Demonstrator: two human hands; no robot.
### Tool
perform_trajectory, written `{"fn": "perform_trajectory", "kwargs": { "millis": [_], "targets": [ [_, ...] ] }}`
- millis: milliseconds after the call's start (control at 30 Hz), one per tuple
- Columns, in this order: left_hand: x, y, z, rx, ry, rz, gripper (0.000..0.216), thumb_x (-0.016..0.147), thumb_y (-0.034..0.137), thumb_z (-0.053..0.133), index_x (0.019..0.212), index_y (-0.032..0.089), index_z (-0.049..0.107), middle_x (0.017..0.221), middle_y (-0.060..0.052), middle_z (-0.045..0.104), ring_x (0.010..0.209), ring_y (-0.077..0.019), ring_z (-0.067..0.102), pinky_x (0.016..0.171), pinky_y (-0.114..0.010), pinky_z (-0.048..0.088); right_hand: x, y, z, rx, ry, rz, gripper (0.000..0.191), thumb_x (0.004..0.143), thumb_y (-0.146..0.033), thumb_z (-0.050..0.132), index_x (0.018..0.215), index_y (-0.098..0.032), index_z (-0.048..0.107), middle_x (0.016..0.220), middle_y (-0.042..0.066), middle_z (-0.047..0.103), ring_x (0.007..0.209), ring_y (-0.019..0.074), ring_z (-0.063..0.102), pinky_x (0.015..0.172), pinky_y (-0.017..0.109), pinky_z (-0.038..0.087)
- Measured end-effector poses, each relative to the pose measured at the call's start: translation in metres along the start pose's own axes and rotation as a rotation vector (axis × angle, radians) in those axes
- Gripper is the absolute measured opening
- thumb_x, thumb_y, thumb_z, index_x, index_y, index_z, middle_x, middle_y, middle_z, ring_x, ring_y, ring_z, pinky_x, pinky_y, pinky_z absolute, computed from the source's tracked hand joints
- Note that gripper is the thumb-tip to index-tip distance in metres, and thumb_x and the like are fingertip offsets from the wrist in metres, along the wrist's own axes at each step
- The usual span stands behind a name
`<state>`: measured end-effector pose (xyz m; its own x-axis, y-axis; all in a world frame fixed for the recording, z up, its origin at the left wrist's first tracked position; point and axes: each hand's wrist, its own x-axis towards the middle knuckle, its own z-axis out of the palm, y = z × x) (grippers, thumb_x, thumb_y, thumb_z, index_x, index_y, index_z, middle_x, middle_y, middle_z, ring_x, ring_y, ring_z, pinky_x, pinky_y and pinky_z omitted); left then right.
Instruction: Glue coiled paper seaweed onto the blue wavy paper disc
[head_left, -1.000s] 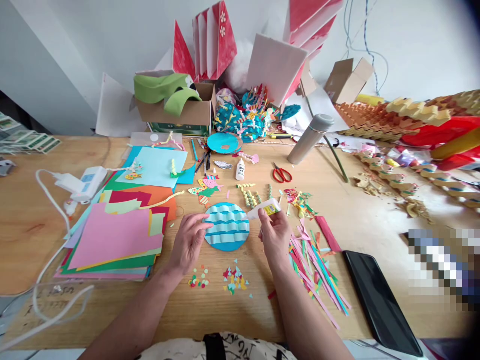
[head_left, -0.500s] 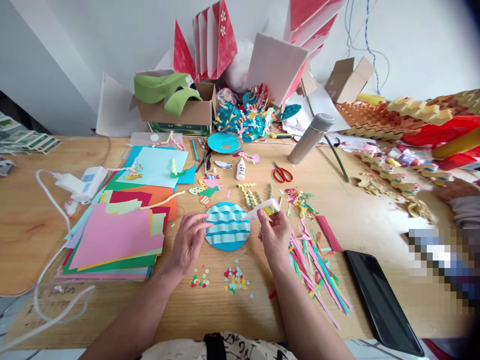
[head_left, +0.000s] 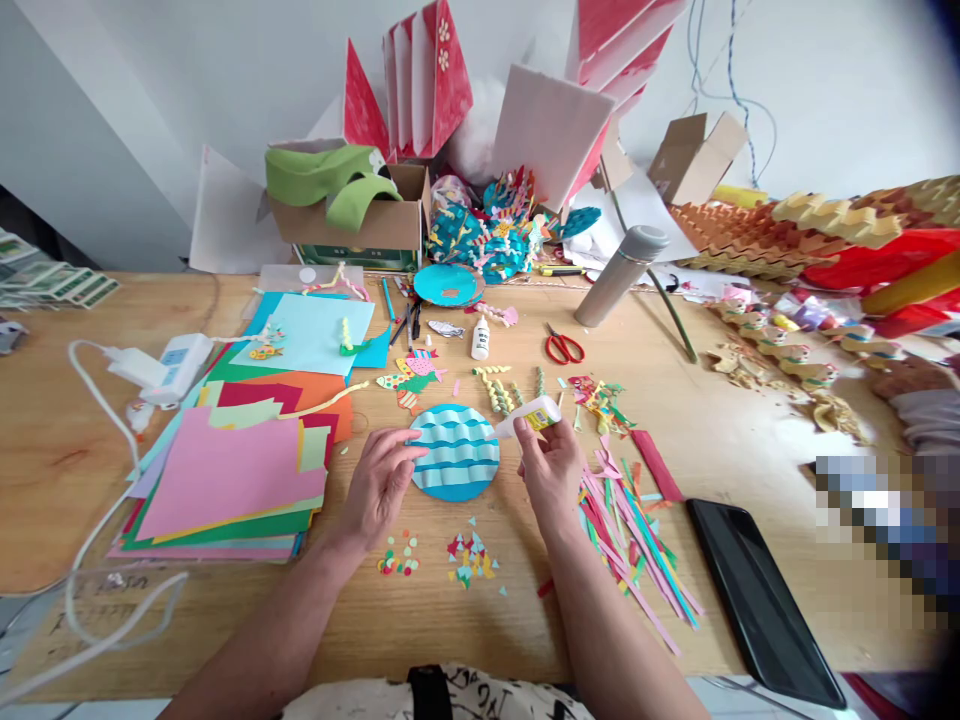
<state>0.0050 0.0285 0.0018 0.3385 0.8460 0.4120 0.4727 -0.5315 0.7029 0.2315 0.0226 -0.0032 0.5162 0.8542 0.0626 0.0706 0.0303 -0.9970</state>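
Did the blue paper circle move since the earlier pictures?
No, the blue paper circle sits just where it was, judged against the red-handled scissors.

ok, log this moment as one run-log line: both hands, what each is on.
left hand: fingertips on blue wave paper disc | right hand: holding glue stick

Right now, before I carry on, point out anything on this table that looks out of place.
The grey vacuum flask looks out of place. It lies on its side at a slant, with its top end raised on loose white paper, instead of standing upright. It sits just behind the red-handled scissors, among the paper craft materials.
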Motion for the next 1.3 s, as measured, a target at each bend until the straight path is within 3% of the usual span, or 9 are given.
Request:
{"fn": "perform_trajectory", "kwargs": {
  "millis": [367,1300],
  "targets": [
    [0.0004,0.0009,0.0,0.008,-0.036,0.007,0.046,0.099,0.043,0.028,0.102,0.021,0.068,0.116,-0.008,0.062,0.112,-0.0226,0.052,0.097,-0.042,0.044,0.0014,0.0015,-0.0022,-0.12,0.022,-0.069,0.037,0.078,-0.049,0.066,0.096,-0.018,0.057,0.082,0.002,0.064,0.043,0.0056,0.042,0.036,0.02,0.029],
    [-0.0033,-0.0068,0.003,-0.015,-0.113,0.0,0.042,0.099,0.041,0.03,0.11,0.022,0.066,0.121,-0.009,0.059,0.117,-0.0232,0.048,0.101,-0.043,0.042,0.0032,0.0014,-0.0045,-0.098,0.01,-0.047,0.034,0.079,-0.047,0.066,0.096,-0.02,0.056,0.081,0.001,0.062,0.04,0.0049,0.038,0.034,0.021,0.024]
  ]
}}
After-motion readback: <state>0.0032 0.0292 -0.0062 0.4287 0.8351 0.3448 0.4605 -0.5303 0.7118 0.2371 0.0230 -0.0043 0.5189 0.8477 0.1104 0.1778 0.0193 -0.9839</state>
